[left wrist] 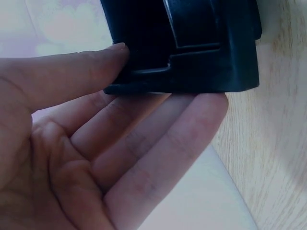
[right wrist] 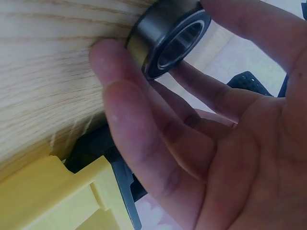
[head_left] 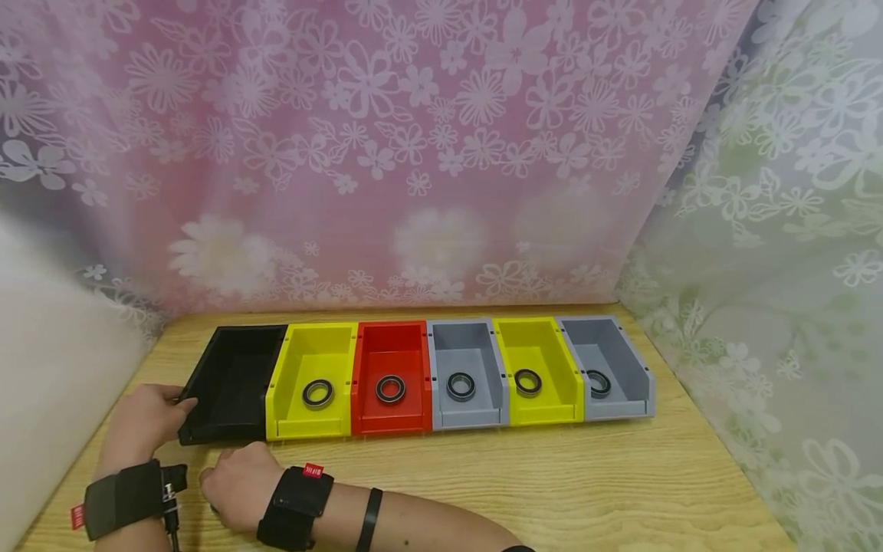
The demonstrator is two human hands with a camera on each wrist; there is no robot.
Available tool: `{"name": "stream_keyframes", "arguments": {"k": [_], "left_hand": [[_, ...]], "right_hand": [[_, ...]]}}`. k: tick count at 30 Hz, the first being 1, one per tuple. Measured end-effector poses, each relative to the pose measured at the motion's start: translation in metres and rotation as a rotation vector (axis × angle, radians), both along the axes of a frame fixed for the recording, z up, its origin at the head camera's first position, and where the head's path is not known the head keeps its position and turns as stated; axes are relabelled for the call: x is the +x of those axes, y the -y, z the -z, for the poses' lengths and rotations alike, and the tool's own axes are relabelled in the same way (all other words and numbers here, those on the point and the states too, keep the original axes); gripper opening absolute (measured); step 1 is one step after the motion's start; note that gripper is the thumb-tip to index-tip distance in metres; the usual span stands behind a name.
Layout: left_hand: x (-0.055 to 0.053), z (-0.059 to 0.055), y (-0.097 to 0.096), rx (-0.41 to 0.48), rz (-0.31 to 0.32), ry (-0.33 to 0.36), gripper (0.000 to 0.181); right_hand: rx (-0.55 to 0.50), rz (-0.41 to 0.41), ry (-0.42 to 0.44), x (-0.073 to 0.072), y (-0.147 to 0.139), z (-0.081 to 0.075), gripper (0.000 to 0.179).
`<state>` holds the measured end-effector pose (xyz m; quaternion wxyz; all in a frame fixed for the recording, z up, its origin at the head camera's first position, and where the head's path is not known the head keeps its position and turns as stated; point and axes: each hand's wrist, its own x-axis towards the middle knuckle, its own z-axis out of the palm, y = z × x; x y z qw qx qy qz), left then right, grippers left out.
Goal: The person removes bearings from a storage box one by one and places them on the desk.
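At the left end of the row, my left hand [head_left: 148, 420] grips the side wall of a black bin [head_left: 222, 432]. In the left wrist view the thumb lies over the rim of that bin [left wrist: 244, 67], while the fingers support it from the outer side. Just in front of the bin, my right hand [head_left: 241, 484] holds a ball bearing [right wrist: 147, 40] between thumb and fingers, close over the wooden tabletop. This bearing has a shiny metal outer ring and a dark seal; in the head view the hand hides it. No bearing shows inside the black bin.
To the right stand a yellow bin [head_left: 313, 429], a red bin [head_left: 392, 424], a grey bin [head_left: 471, 418], another yellow bin [head_left: 548, 415] and another grey bin [head_left: 621, 411]. Each holds one bearing. They stand side by side on the wooden table [head_left: 552, 483], with floral curtains [head_left: 428, 153] behind.
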<state>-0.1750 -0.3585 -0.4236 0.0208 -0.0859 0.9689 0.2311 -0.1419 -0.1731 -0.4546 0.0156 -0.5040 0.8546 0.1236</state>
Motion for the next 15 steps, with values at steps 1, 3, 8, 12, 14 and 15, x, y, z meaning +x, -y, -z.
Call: {"name": "stream_keyframes", "arguments": {"k": [1,3,8,12,14,15], "left_hand": [[0.000,0.000,0.000,-0.001,-0.001,0.006,0.048],[0.000,0.000,-0.001,-0.001,-0.006,0.013,0.048],[0.000,-0.001,-0.002,0.003,-0.021,0.024,0.049],[-0.001,-0.001,-0.001,0.003,-0.021,0.019,0.048],[-0.001,-0.001,-0.001,0.003,-0.019,0.019,0.048],[-0.001,-0.001,-0.001,0.004,-0.018,0.019,0.049]], "right_hand": [[0.002,0.000,0.007,0.000,0.000,0.000,0.011],[0.005,0.005,0.024,-0.001,-0.001,-0.001,0.013],[-0.012,0.015,0.060,-0.002,-0.003,-0.004,0.016],[-0.017,0.026,0.081,-0.003,-0.004,-0.009,0.019],[-0.020,0.020,0.070,-0.004,-0.005,-0.014,0.021],[-0.022,0.017,0.061,-0.004,-0.006,-0.017,0.023]]}}
